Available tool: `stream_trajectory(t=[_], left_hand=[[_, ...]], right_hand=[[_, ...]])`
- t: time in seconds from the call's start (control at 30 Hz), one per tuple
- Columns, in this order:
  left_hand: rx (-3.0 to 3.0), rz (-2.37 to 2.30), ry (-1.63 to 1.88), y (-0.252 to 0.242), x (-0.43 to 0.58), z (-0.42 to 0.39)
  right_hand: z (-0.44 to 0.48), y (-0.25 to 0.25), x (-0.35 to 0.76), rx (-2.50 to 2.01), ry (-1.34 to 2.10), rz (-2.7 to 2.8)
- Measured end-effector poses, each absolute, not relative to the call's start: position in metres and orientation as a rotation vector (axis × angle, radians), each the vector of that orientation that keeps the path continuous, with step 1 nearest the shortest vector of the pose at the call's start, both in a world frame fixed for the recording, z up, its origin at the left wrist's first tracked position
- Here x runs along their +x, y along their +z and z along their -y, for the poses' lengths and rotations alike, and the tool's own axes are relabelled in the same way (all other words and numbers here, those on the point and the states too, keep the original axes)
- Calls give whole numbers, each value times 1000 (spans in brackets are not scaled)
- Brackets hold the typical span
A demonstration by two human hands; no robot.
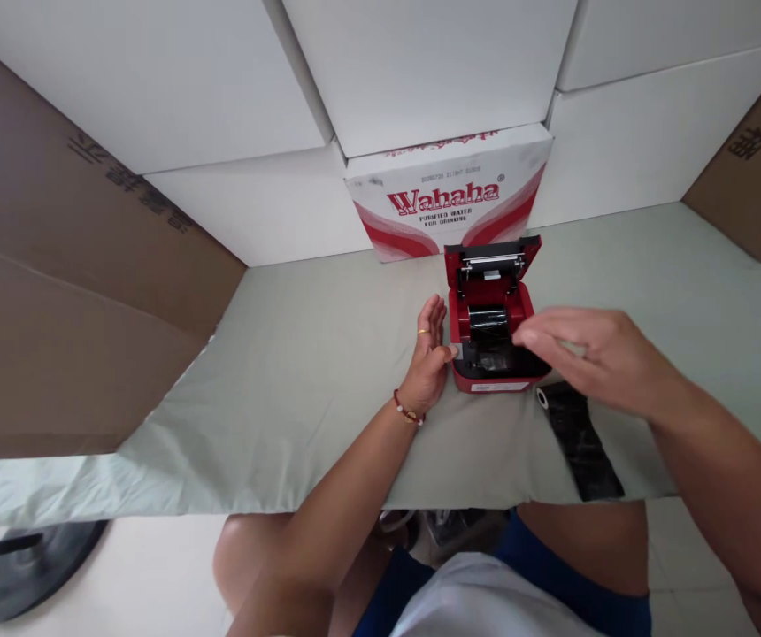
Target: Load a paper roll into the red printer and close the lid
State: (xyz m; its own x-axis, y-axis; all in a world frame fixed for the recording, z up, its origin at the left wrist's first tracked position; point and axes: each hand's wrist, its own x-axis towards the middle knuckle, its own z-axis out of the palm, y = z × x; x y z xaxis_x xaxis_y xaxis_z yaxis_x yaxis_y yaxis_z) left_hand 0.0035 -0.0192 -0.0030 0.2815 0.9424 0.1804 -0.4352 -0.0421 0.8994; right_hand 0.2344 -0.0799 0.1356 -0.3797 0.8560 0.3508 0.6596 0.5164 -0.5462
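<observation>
A red and black label printer stands on the cloth with its lid tipped up and back. Inside it lies a roll of glossy black ribbon, its film reaching down over the front part. My left hand grips the printer's left side, thumb on the front left corner and fingers along the outer wall. Over the right side of the opening, my right hand is closed in a pinch near the ribbon's edge. Whatever lies between its fingertips is hidden. A second black ribbon roll lies partly unrolled below my right hand.
Pale green cloth covers the table, whose front edge runs just before my lap. A Wahaha water carton stands behind the printer against white boxes. Brown cardboard walls flank both sides. A black round base rests on the floor.
</observation>
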Motion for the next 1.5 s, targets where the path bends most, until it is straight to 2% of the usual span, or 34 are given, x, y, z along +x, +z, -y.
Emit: stream_trajectory(t=[0.1,0.2,0.47,1.03,1.5], left_hand=[[1082,-605,1226,-5,4,18],[1057,-592,1223,-6,4,17],[1042,-581,1225,-9,7,13],[1026,-608,1215,-2,7,17],[1007,-579,1190,6,3,20]], right_hand=[[49,162,221,-1649,463,2336],[20,167,198,-1947,314,2623],[-4,146,162,-2246,273,2642],[14,139,182,-2209,320,2414],[11,137,186,-2144,365,2443]])
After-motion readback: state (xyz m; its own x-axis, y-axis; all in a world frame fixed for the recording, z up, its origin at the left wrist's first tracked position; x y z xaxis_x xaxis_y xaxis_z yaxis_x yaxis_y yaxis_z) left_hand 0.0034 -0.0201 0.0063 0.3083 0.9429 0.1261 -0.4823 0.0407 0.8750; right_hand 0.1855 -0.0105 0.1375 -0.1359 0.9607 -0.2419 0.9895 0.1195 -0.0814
